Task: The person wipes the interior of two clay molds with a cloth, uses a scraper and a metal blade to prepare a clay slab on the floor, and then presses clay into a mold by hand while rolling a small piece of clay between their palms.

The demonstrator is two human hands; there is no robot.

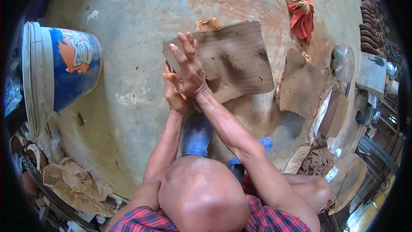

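My right hand [189,65] crosses over my left hand [175,94], palms facing each other. The right fingers are stretched and slightly spread. The left hand is partly covered, but its visible fingers are extended too. Whether something small lies between the palms cannot be made out. Just beyond and to the right of both hands, a grey-brown slab of wet clay [253,71] lies with dents and a raised bump in its middle. A piece of a tan block [207,24] shows behind its far edge. Below my wrists stands a blue cylindrical object [196,136].
A blue and white bucket [76,62] is at the left. Right of the slab lie another clay slab [302,86], a red and tan tied cloth bundle [301,15], a rounded metal object [343,62] and a clay heap [317,159]. Crumpled brown paper [77,184] lies lower left.
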